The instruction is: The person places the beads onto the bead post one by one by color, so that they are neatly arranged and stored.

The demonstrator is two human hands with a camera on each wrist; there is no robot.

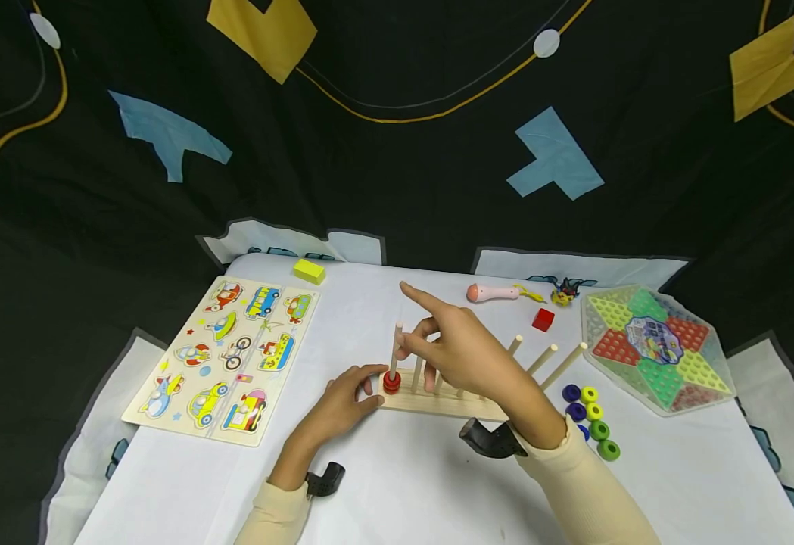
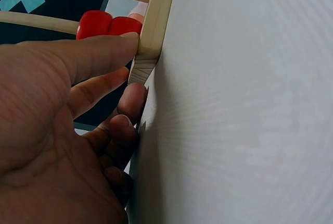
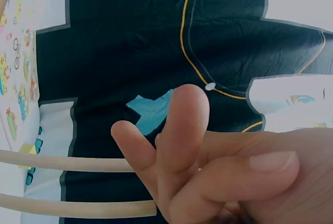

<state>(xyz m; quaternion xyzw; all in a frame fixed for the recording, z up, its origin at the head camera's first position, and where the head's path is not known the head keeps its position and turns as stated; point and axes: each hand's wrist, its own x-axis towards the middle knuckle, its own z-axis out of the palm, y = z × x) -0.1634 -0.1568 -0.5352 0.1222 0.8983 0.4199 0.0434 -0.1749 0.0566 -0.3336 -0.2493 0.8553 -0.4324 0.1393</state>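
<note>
A wooden peg board (image 1: 431, 403) with a row of upright pegs lies across the table. Two red rings (image 1: 391, 383) are stacked at the foot of its leftmost peg; they also show as red rounded beads (image 2: 94, 23) in the left wrist view. My left hand (image 1: 340, 401) grips the board's left end between thumb and fingers. Over the pegs is my right hand (image 1: 461, 344), its index finger extended and its thumb near the top of the leftmost peg (image 1: 397, 348). Nothing shows between the right fingers (image 3: 187, 125). That hand hides part of several pegs.
Several loose rings, blue (image 1: 576, 412), yellow (image 1: 593, 412) and green (image 1: 608, 450), lie right of the board. A picture puzzle (image 1: 195, 378) is at left, a hexagonal game box (image 1: 655, 348) at right. Behind are a yellow block (image 1: 309, 271), a red cube (image 1: 543, 319) and a pink microphone-like toy (image 1: 495, 293).
</note>
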